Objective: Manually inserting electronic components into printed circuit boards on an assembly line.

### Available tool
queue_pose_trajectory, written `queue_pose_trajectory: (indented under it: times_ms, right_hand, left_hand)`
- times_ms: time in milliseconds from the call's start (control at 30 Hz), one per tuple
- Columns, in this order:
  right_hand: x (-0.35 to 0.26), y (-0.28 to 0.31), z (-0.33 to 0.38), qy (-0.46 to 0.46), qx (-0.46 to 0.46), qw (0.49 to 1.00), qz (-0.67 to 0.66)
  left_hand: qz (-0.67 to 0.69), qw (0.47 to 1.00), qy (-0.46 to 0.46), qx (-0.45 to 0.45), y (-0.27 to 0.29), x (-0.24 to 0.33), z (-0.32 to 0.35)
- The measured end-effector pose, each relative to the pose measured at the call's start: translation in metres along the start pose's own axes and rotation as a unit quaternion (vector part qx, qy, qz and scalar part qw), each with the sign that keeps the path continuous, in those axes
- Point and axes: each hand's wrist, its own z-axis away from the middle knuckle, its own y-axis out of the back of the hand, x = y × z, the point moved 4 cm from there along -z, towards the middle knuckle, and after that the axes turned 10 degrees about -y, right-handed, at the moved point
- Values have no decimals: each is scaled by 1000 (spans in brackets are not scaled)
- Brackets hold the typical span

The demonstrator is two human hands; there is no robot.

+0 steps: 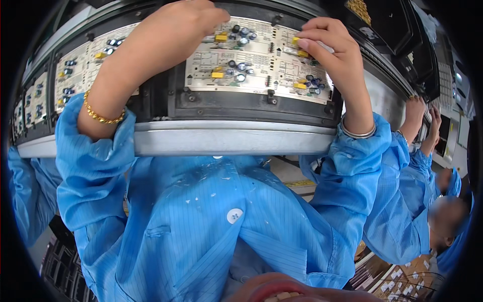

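Note:
A pale panel of circuit boards (201,83) lies in a black frame (216,103) in front of me. It carries yellow box-shaped capacitors (217,75) and dark round capacitors (241,78). My left hand (183,25) hovers at the panel's upper left with its fingers curled; their tips are partly hidden, so what they hold cannot be seen. Over the upper right board, my right hand (334,45) pinches a small yellow capacitor (295,41) between thumb and forefinger. Just below those fingertips another yellow capacitor sits on the board.
A metal rail (226,138) runs along my side of the frame. More boards (75,75) in black frames line up to the left. Black bins (397,30) stand at the upper right, one with yellowish parts (359,10). A co-worker's hands (413,118) are at the right.

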Motion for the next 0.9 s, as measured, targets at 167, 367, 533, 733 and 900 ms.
queue_pose_trajectory:
  times_ms: [167,367,533,733,900]
  right_hand:
    - [1,-7,-3,10,-4,999,44]
    - [-19,1,-11,-56,12,998,14]
    - [-32,3,-11,36,32,993,107]
    - [-44,0,-11,66,50,984,158]
    - [-47,0,-8,76,39,981,174]
  left_hand:
    - [11,998,-11,61,-14,-23,19]
    - [42,994,-5,97,-12,-22,32]
    - [79,992,29,89,-10,-25,35]
    - [74,993,13,86,-13,-28,38]
    - [83,993,16,88,-11,-25,41]
